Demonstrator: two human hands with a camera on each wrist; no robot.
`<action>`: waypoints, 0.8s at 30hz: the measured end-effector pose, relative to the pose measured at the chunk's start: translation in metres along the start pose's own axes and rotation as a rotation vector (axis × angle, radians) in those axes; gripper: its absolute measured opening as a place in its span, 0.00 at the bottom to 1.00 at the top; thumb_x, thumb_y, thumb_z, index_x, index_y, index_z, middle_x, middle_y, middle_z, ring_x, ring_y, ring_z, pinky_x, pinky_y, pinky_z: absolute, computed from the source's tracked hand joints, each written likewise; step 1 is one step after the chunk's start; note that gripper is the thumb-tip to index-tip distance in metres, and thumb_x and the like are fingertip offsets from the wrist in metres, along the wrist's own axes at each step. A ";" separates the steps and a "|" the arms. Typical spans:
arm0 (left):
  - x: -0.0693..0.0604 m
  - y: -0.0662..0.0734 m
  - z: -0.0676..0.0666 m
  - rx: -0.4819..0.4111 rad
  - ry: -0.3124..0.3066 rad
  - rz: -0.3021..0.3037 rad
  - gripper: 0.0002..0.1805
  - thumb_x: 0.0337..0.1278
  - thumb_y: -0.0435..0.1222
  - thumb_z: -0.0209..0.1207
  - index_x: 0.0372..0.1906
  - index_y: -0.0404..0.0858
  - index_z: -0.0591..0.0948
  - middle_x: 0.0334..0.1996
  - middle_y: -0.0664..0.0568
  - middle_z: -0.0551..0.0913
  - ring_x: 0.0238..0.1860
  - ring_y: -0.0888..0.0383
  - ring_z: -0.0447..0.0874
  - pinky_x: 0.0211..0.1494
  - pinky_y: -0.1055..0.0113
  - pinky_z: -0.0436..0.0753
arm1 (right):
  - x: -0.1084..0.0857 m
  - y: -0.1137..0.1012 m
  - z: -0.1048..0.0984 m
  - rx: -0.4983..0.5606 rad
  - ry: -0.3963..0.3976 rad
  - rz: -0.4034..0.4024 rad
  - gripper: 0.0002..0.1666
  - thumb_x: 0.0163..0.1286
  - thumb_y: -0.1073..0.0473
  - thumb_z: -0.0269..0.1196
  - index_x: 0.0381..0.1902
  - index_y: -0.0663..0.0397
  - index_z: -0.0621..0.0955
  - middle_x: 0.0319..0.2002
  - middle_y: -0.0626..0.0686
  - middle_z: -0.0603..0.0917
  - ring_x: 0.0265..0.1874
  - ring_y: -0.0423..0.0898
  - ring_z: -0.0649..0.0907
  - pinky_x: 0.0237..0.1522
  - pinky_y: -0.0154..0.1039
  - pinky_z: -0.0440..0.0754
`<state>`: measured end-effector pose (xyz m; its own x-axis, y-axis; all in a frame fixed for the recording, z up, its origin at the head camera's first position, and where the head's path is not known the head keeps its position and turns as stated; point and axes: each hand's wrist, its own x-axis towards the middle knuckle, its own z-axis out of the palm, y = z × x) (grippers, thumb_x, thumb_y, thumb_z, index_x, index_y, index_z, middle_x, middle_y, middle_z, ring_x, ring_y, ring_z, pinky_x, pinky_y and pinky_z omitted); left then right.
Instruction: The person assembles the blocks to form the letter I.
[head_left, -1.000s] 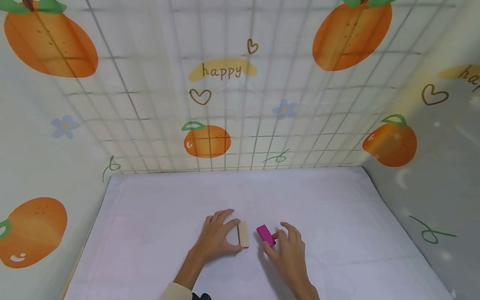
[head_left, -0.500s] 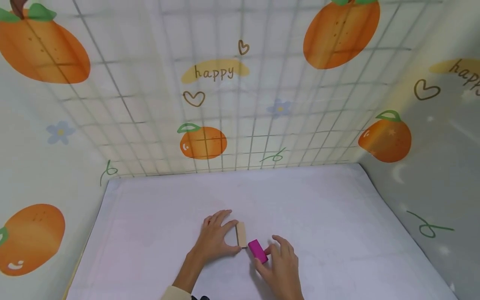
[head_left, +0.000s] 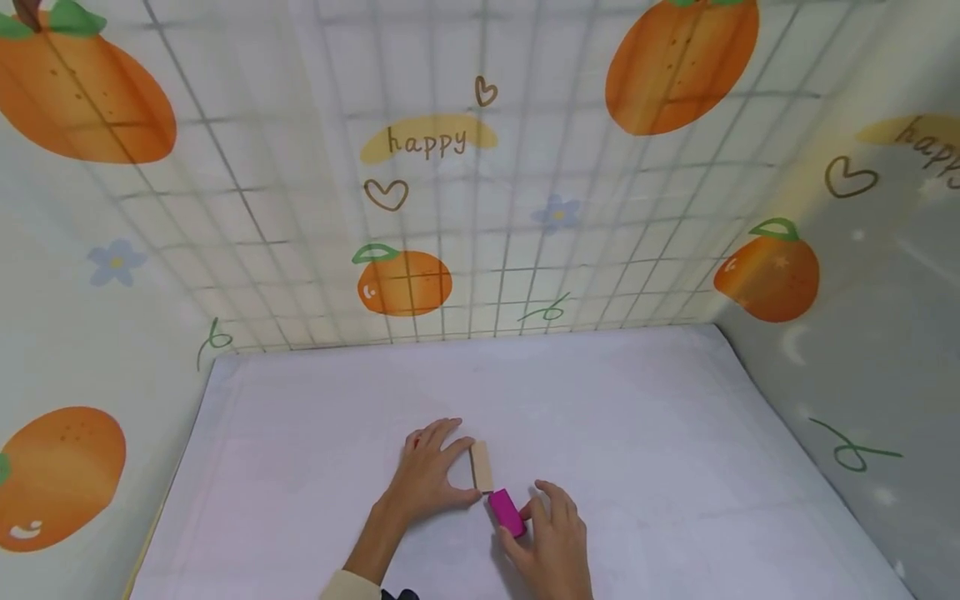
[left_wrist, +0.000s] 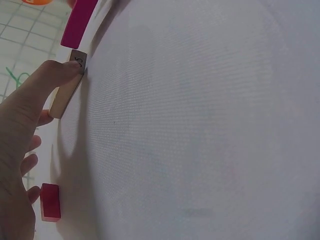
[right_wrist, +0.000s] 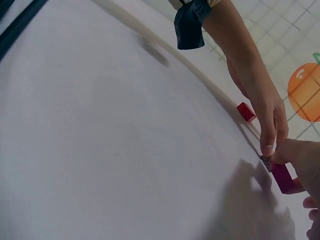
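Note:
A pale wooden block (head_left: 482, 467) lies on the white surface, with black marks on its near end. My left hand (head_left: 429, 475) pinches it endwise between thumb and index finger. Between the thumb and fingers of my right hand (head_left: 553, 533) is a magenta block (head_left: 507, 512), tilted, its far end close to the wooden block's near end. Whether the two blocks touch, I cannot tell. By the little finger of the left hand is a small red block (left_wrist: 50, 202), almost wholly hidden by the fingers in the head view.
A white cloth-like surface (head_left: 300, 433) spreads around both hands. Behind it rises a curtain-like wall (head_left: 480, 208) printed with oranges and grid lines, with similar walls at both sides. A dark device (right_wrist: 191, 25) sits on the left wrist.
My right hand has carried the magenta block left and towards me, up to the wooden block's near end. The left hand keeps its pinch in nearly the same spot; the head view shifted slightly.

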<state>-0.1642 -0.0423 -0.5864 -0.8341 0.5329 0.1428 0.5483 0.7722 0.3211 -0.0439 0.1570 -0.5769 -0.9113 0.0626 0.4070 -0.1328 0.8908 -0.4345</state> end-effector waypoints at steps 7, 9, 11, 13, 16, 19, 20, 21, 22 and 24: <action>-0.001 0.000 -0.001 -0.013 0.005 0.002 0.41 0.47 0.67 0.63 0.66 0.52 0.76 0.73 0.51 0.64 0.73 0.50 0.57 0.67 0.45 0.59 | -0.005 -0.003 0.005 -0.009 0.001 -0.008 0.23 0.44 0.48 0.78 0.27 0.48 0.75 0.55 0.61 0.78 0.56 0.61 0.75 0.44 0.66 0.76; -0.002 0.001 -0.002 -0.018 0.009 0.006 0.41 0.47 0.67 0.63 0.66 0.51 0.76 0.73 0.51 0.64 0.73 0.50 0.57 0.67 0.44 0.59 | -0.006 -0.004 0.007 -0.008 0.004 -0.009 0.23 0.44 0.48 0.78 0.27 0.48 0.75 0.55 0.61 0.78 0.56 0.61 0.76 0.44 0.66 0.76; -0.002 0.002 -0.002 -0.025 0.001 0.003 0.41 0.48 0.66 0.63 0.67 0.51 0.76 0.73 0.51 0.64 0.73 0.50 0.57 0.67 0.44 0.59 | -0.007 -0.005 0.007 -0.008 0.002 -0.006 0.23 0.45 0.48 0.78 0.27 0.48 0.75 0.55 0.61 0.77 0.55 0.61 0.75 0.44 0.66 0.76; -0.002 0.002 -0.003 -0.028 -0.005 0.001 0.41 0.48 0.66 0.63 0.67 0.51 0.75 0.73 0.51 0.63 0.73 0.50 0.56 0.67 0.44 0.59 | -0.007 -0.006 0.008 -0.010 -0.009 0.004 0.23 0.45 0.48 0.78 0.27 0.48 0.74 0.55 0.61 0.77 0.56 0.61 0.75 0.45 0.66 0.76; -0.002 0.002 -0.003 -0.033 -0.004 0.004 0.41 0.49 0.65 0.63 0.67 0.51 0.75 0.73 0.51 0.64 0.73 0.51 0.56 0.67 0.44 0.58 | -0.008 -0.009 0.009 -0.021 -0.044 0.031 0.22 0.47 0.47 0.77 0.27 0.48 0.74 0.56 0.61 0.77 0.57 0.61 0.75 0.47 0.66 0.75; -0.003 0.002 -0.003 -0.033 0.013 0.016 0.41 0.49 0.65 0.63 0.67 0.50 0.75 0.73 0.50 0.65 0.73 0.50 0.57 0.67 0.44 0.59 | -0.008 -0.012 0.009 -0.031 -0.077 0.053 0.22 0.49 0.47 0.76 0.27 0.48 0.74 0.56 0.61 0.76 0.57 0.61 0.74 0.48 0.67 0.74; -0.004 0.001 -0.003 -0.032 0.019 0.020 0.41 0.48 0.65 0.64 0.67 0.50 0.75 0.73 0.50 0.65 0.73 0.50 0.57 0.66 0.44 0.60 | -0.009 -0.012 0.010 -0.033 -0.080 0.056 0.22 0.49 0.47 0.76 0.27 0.48 0.74 0.56 0.61 0.77 0.57 0.61 0.74 0.49 0.67 0.74; -0.004 0.001 -0.002 -0.033 0.024 0.023 0.42 0.48 0.65 0.64 0.67 0.50 0.75 0.73 0.49 0.64 0.73 0.50 0.57 0.66 0.43 0.60 | -0.009 -0.013 0.010 -0.035 -0.083 0.057 0.22 0.49 0.47 0.76 0.27 0.48 0.74 0.56 0.61 0.77 0.57 0.61 0.74 0.49 0.67 0.74; -0.005 0.001 -0.002 -0.035 0.028 0.026 0.43 0.48 0.65 0.64 0.68 0.50 0.75 0.73 0.49 0.64 0.74 0.50 0.56 0.66 0.43 0.60 | -0.009 -0.013 0.011 -0.035 -0.080 0.054 0.22 0.49 0.47 0.76 0.27 0.47 0.74 0.55 0.61 0.77 0.57 0.61 0.74 0.48 0.67 0.74; -0.006 0.000 -0.002 -0.043 0.042 0.032 0.43 0.47 0.65 0.65 0.68 0.49 0.74 0.74 0.48 0.63 0.74 0.49 0.56 0.66 0.43 0.60 | -0.010 -0.014 0.011 -0.039 -0.076 0.051 0.22 0.48 0.46 0.76 0.26 0.47 0.73 0.55 0.61 0.77 0.57 0.61 0.74 0.48 0.66 0.75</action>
<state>-0.1595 -0.0460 -0.5854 -0.8187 0.5412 0.1921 0.5720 0.7391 0.3557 -0.0373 0.1392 -0.5842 -0.9437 0.0752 0.3221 -0.0717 0.9042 -0.4210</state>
